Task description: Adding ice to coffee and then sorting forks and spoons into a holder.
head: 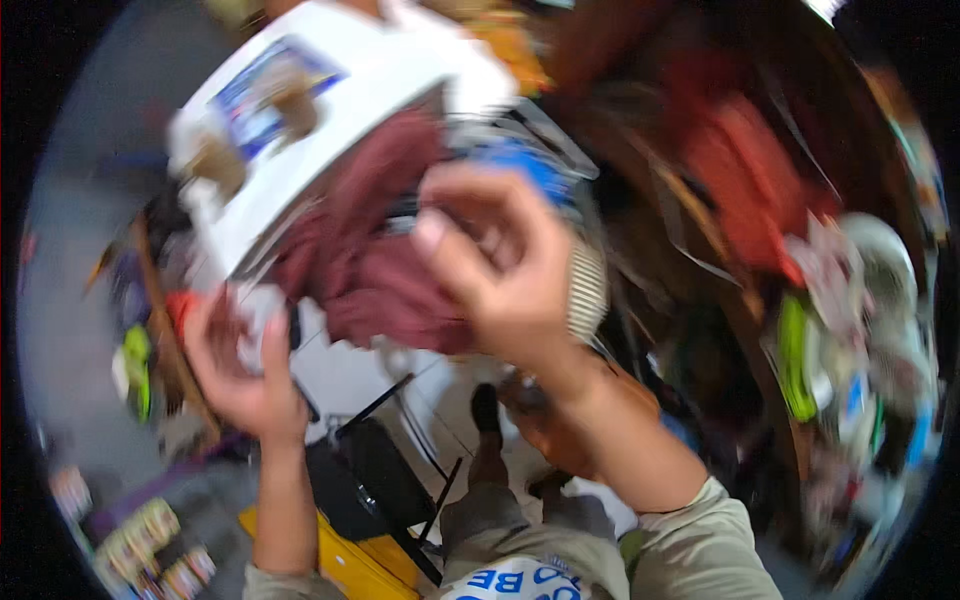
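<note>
Motion blurs the view. My right hand [510, 255] is raised over a bunched maroon cloth [397, 289]. Its fingers are curled, with a gap to the thumb, and I see nothing between them. My left hand [247, 367] is lower and to the left, near the white table's front corner; the fingers and thumb are apart, with nothing visible in the palm. The cloth hangs along the near side of the white table [375, 56]. A blue item [525, 165] and a striped fabric [586, 292] show just beyond and beside my right hand.
On the table lie a blue printed sheet [247, 112] and brown objects [296, 109]. A black case or chair part [382, 472] and a yellow object [367, 559] are low on the left. Red fabric [750, 172] and plastic-wrapped goods [832, 285] crowd the right side.
</note>
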